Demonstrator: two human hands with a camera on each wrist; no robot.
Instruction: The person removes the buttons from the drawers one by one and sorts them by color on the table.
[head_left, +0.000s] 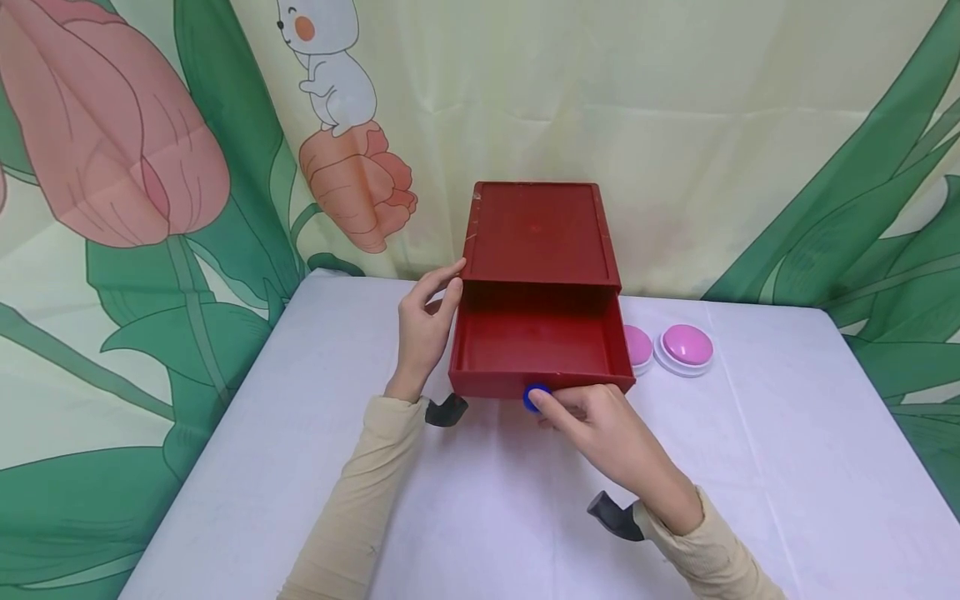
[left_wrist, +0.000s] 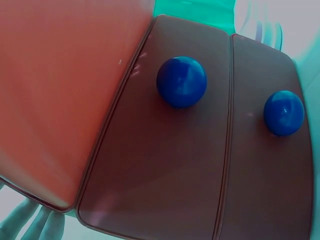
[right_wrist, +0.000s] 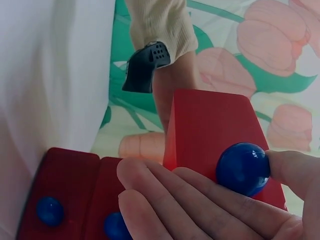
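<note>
A red cabinet (head_left: 540,233) stands on the white table, its top drawer (head_left: 468,333) pulled out toward me. My right hand (head_left: 611,425) pinches that drawer's round blue knob (right_wrist: 243,169) between thumb and fingers, the other fingers stretched out below. Against the cabinet's left side, near its front edge, rests my left hand (head_left: 422,329), with the fingers fairly straight. In the left wrist view its fingertips (left_wrist: 52,225) show at the lower left corner. Two lower drawers are closed in that view, each with a blue knob (left_wrist: 181,82) on its front.
Two pink domed buttons (head_left: 687,345) on white bases sit right of the cabinet, one partly hidden by the drawer. Behind the table hangs a printed curtain (head_left: 645,150) with tulips and a rabbit. Black wrist mounts (head_left: 617,517) stick out from both sleeves.
</note>
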